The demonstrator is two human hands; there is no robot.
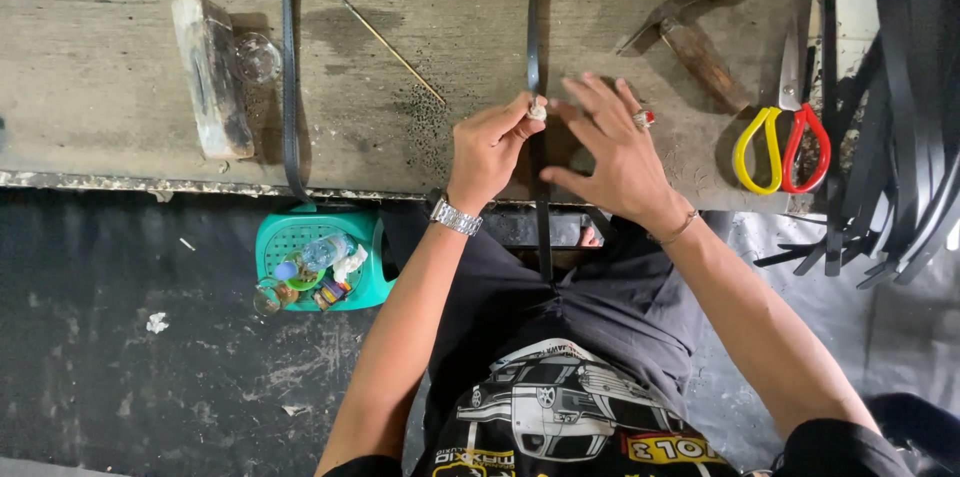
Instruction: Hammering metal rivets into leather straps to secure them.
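The bench (120, 57) carries my strap (533, 47), its long axis running straight away from me and over the near edge to my lap. Both my hands sit on it, left closer. My left hand (487, 149) pinches the strap between thumb and fingertips; my right hand (612, 149) lies flat beside it, fingers spread, gripping nothing. Hammer (685, 32) and scissors (785, 132) lie to the right

Both forearms reach forward, hands close together: left hand (490, 147) pinched shut, right hand (610, 152) flat with fingers spread.
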